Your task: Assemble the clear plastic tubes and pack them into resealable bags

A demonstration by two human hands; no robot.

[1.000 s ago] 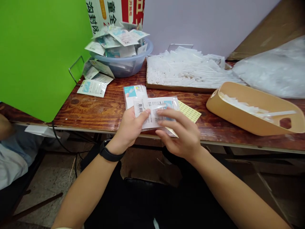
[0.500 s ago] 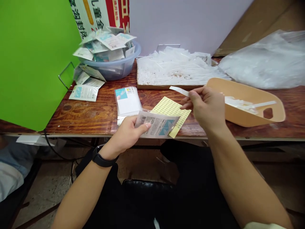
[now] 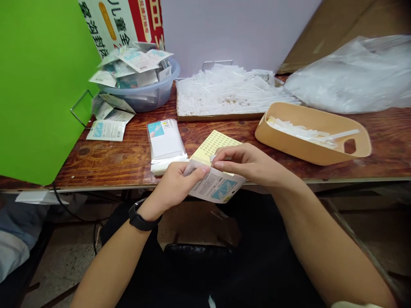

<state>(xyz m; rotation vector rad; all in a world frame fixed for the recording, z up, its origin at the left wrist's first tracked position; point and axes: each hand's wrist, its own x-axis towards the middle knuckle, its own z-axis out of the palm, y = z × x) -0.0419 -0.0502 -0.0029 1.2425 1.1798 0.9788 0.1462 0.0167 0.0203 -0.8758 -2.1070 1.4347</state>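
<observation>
My left hand (image 3: pixel 175 184) grips a printed packet (image 3: pixel 213 184) by its left end, thumb on top, just beyond the table's front edge. Above the packet's upper edge, my right hand (image 3: pixel 240 162) pinches a white strip (image 3: pixel 212 158), of which only a short end shows between the fingers. Behind both hands lies a yellow sheet of small stickers (image 3: pixel 213 143), partly covered by them. To the left is a stack of clear packets with blue and white cards (image 3: pixel 165 141).
An orange basket (image 3: pixel 298 147) of white strips stands at the right. Behind are a tray (image 3: pixel 221 117) heaped with clear pieces, a plastic bag (image 3: pixel 353 77) and a blue bowl (image 3: pixel 150 96) of packets. A green panel (image 3: pixel 38 85) borders the left.
My right hand has moved left and down from beside the basket to the packet's upper edge, carrying the white strip. The packet now tilts more, and the view has shifted slightly.
</observation>
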